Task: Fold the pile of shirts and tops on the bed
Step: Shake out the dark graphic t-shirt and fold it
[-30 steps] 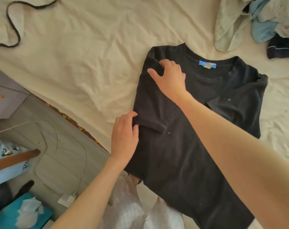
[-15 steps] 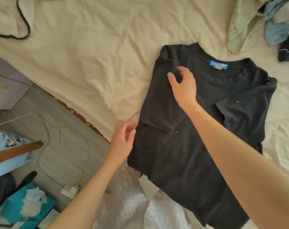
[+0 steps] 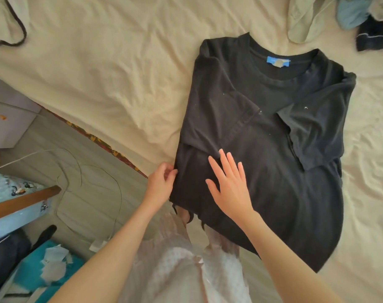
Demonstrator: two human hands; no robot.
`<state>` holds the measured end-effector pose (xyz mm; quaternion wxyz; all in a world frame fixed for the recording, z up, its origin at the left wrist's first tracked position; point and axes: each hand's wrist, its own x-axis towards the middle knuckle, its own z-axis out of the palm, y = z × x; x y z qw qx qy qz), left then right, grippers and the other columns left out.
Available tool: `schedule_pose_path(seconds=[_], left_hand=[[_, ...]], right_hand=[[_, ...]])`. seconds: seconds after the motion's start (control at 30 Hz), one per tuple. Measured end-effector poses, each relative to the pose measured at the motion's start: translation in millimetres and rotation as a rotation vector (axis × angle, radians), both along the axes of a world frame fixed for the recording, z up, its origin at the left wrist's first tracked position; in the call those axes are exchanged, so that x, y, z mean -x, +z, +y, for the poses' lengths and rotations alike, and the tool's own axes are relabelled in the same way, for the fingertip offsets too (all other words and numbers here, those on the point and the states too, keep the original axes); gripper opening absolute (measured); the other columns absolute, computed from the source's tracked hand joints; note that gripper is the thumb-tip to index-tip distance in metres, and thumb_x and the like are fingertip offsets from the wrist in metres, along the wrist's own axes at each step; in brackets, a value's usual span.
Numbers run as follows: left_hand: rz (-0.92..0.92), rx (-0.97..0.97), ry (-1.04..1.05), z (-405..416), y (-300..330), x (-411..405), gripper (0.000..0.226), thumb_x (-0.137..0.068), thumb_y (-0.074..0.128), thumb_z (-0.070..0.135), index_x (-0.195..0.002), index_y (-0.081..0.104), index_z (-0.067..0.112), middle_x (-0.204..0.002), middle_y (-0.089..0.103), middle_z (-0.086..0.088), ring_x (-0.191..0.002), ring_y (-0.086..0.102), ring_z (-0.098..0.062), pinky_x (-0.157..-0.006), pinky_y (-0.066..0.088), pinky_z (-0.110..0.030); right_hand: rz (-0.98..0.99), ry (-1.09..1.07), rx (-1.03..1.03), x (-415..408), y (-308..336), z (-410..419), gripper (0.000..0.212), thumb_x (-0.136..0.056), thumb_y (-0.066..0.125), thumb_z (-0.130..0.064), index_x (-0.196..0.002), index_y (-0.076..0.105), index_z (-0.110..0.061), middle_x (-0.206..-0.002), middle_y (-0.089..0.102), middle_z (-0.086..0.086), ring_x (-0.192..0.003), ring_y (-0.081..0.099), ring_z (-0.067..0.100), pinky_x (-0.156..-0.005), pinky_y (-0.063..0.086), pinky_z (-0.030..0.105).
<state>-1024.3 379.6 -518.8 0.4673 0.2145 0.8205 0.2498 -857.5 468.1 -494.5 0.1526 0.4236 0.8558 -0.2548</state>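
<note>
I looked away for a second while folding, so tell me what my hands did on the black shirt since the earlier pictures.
The right hand left the shoulder by the collar and came down toward you, now flat on the lower left part of the black t-shirt. The left hand slid off the folded sleeve to pinch the shirt's left edge. Both sleeves stay folded in, and the pile of clothes is untouched.

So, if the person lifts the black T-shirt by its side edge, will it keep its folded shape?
Probably not. The black T-shirt looks thin and floppy: it creases where the left hand pinches its edge. The folded-in sleeves would likely fall open. The right hand lies flat on it, which suggests it shifts easily on the bed sheet.
</note>
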Motion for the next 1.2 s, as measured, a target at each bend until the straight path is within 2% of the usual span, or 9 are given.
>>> schedule_pose_path(seconds=[0.1,0.3,0.4,0.63,0.77,0.87,0.97,1.07,1.2], left_hand=[[-0.034,0.012,0.123,-12.7,5.1,-3.6,0.008,-0.098,0.044,0.019,-0.101,0.044,0.011,-0.095,0.054,-0.003,-0.091,0.053,-0.018,-0.074,0.037,-0.025],[-0.122,-0.046,0.218,-30.3,20.6,-23.6,0.014,-0.099,0.044,0.023,-0.108,0.043,0.013,-0.094,0.055,0.002,-0.086,0.054,-0.006,-0.065,0.044,-0.009],[-0.181,-0.017,0.147,-43.2,25.3,-42.0,0.029,-0.096,0.049,0.026,-0.120,0.049,0.010,-0.113,0.057,0.000,-0.105,0.054,-0.014,-0.086,0.048,-0.024],[-0.132,0.064,0.120,-102.6,39.0,-93.1,0.014,-0.093,0.056,0.017,-0.098,0.060,0.005,-0.099,0.066,-0.017,-0.088,0.060,-0.024,-0.078,0.049,-0.037],[-0.142,0.094,0.128,-130.1,45.9,-110.4,0.018,-0.096,0.050,0.021,-0.093,0.059,0.006,-0.088,0.063,-0.010,-0.082,0.057,-0.022,-0.075,0.049,-0.036],[-0.001,0.069,0.168,-146.3,49.3,-119.8,0.027,-0.100,0.042,0.025,-0.089,0.051,0.001,-0.085,0.054,-0.011,-0.082,0.050,-0.022,-0.066,0.038,-0.033],[0.085,0.023,0.247,-157.4,48.4,-123.3,0.021,-0.100,0.040,0.027,-0.098,0.047,0.007,-0.098,0.057,-0.013,-0.092,0.054,-0.026,-0.078,0.043,-0.037],[-0.008,0.001,0.295,-163.2,42.5,-125.3,0.017,-0.096,0.050,0.021,-0.108,0.044,0.011,-0.114,0.059,-0.015,-0.103,0.058,-0.029,-0.092,0.047,-0.048],[-0.073,0.149,0.175,-180.3,29.9,-136.2,0.029,-0.091,0.058,0.008,-0.120,0.052,0.003,-0.113,0.059,-0.009,-0.105,0.057,-0.026,-0.095,0.046,-0.044]], right_hand=[[-0.014,0.007,0.046,-5.3,6.7,-3.2,0.057,-0.098,0.044,-0.036,-0.150,0.021,-0.025,-0.159,0.009,0.002,-0.147,0.000,0.022,-0.116,-0.003,0.041],[-0.031,0.004,0.137,-40.3,21.6,-20.0,0.057,-0.100,0.038,-0.036,-0.151,0.015,-0.025,-0.160,0.002,-0.001,-0.147,-0.005,0.018,-0.113,-0.008,0.032],[-0.049,-0.045,0.140,-67.1,25.2,-32.7,0.056,-0.100,0.038,-0.035,-0.151,0.016,-0.026,-0.159,0.004,-0.002,-0.147,-0.003,0.017,-0.114,-0.005,0.033],[-0.170,-0.162,0.190,-163.3,30.7,-76.5,0.056,-0.101,0.038,-0.035,-0.151,0.015,-0.026,-0.160,0.005,-0.001,-0.147,-0.001,0.018,-0.118,0.004,0.042],[-0.196,-0.324,0.145,-218.9,34.4,-96.0,0.053,-0.100,0.040,-0.032,-0.149,0.024,-0.021,-0.158,0.014,0.001,-0.147,0.006,0.020,-0.119,0.011,0.042],[-0.110,-0.499,0.010,-254.2,31.1,-99.0,0.048,-0.096,0.049,-0.023,-0.142,0.039,-0.012,-0.154,0.028,0.008,-0.143,0.021,0.025,-0.115,0.022,0.043],[-0.084,-0.752,-0.067,-283.0,25.9,-91.3,0.048,-0.094,0.052,-0.020,-0.139,0.042,-0.006,-0.148,0.036,0.014,-0.137,0.032,0.030,-0.110,0.030,0.047],[-0.090,-0.963,0.041,-307.1,12.6,-82.0,0.049,-0.094,0.051,-0.028,-0.138,0.040,-0.010,-0.140,0.045,0.012,-0.126,0.045,0.032,-0.102,0.040,0.048],[-0.060,-1.177,0.126,-318.2,-6.8,-78.3,0.045,-0.091,0.057,-0.035,-0.125,0.052,-0.006,-0.122,0.057,0.011,-0.112,0.055,0.034,-0.093,0.046,0.043]])
